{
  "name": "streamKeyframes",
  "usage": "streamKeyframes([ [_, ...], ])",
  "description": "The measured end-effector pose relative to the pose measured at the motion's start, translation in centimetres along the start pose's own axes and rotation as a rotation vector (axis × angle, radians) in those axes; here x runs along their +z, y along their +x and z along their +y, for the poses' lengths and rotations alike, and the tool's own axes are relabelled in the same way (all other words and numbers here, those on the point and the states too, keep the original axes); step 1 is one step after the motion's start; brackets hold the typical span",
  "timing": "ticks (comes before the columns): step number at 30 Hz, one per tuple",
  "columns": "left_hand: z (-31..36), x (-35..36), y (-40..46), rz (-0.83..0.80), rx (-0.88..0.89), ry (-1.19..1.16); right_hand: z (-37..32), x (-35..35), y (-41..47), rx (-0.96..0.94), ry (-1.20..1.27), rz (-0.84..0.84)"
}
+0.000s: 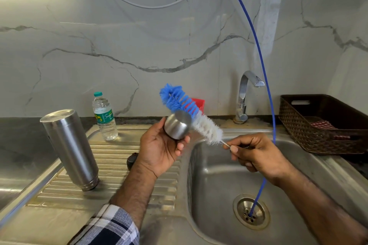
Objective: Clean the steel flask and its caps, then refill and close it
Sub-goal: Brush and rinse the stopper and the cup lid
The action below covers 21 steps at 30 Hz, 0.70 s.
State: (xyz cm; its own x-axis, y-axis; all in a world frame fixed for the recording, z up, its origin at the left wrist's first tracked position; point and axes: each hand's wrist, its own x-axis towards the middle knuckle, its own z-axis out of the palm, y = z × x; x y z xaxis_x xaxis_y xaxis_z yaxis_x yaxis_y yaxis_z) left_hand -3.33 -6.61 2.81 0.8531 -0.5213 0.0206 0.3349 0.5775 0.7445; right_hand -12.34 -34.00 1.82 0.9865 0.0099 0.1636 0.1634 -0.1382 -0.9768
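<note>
The steel flask [69,148] stands upside down on the ribbed drainboard [111,167], mouth down. My left hand [159,149] grips a round steel cap [177,126] above the drainboard's right end. A bottle brush [189,113] with blue and white bristles lies against the cap's far side. My right hand [256,154] pinches the brush's thin wire handle over the sink basin [219,185]. A small dark cap [132,160] lies on the drainboard, partly hidden behind my left wrist.
A plastic water bottle [104,118] stands at the drainboard's back. The tap [246,95] rises behind the basin. A blue tube [262,77] hangs down into the drain [251,212]. A brown basket [322,123] sits at the right, and a red object [200,103] behind the brush.
</note>
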Motion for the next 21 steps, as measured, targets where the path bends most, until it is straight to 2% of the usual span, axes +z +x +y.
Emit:
streamKeyframes([
  [3,0.9,-1.1,0.2,-0.005,0.106,-0.1,0.0,-0.6,-0.6,0.049,0.039,-0.034],
  [9,-2.2,0.6,0.6,-0.181,0.117,-0.006,0.5,2.2,0.4,0.021,0.14,0.139],
  [15,-1.1,-0.2,1.0,0.037,0.258,-0.038,0.3,1.8,-0.8,0.025,0.071,0.142],
  [19,-3.1,2.0,0.6,-0.005,0.201,0.046,0.1,3.6,0.0,-0.017,0.089,0.232],
  [21,-3.3,2.3,0.6,0.013,0.209,0.012,0.1,3.6,0.1,-0.016,0.082,0.238],
])
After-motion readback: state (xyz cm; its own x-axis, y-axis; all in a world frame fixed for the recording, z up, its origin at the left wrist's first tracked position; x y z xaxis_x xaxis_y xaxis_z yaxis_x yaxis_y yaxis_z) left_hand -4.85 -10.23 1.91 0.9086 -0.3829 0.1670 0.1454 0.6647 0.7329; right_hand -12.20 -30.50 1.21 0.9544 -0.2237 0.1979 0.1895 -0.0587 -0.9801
